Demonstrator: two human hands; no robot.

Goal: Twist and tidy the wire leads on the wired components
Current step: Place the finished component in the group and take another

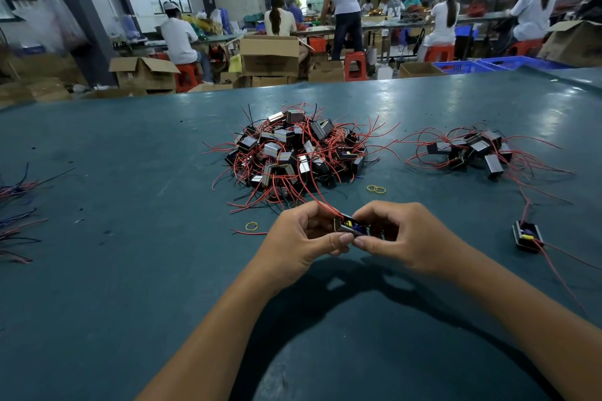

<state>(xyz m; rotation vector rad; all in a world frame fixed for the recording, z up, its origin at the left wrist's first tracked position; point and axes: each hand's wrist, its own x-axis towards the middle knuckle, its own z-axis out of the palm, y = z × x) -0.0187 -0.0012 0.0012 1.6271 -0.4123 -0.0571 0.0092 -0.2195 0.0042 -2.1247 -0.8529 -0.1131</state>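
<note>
Just below the centre of the frame, both hands meet over one small black wired component [350,227]: the left hand [306,238] curls round its left end with thumb and forefinger pinching it, and the right hand [400,234] pinches its right end, thumb tips almost touching underneath. Held this way the piece sits steady between the two grips, probably so its red lead [312,195], which arcs up and back toward the big pile [294,151], can be pulled free and twisted. That pile lies at the middle of the frame, a heap of black and silver blocks in a tangle of red and black wires, likely the unworked stock kept within easy reach. A smaller cluster [472,150] sits to the right of it, and a single component [527,236] lies apart at the right; whether these are finished I cannot tell. Yellow rubber bands [376,189] lie near the pile, perhaps for bundling. The counter [130,172] is dark teal, scuffed and shiny under overhead lights. Across the top of the frame, workers in white caps [179,32] sit on red stools [355,63] among cardboard boxes [270,55] and blue crates [462,66].
</note>
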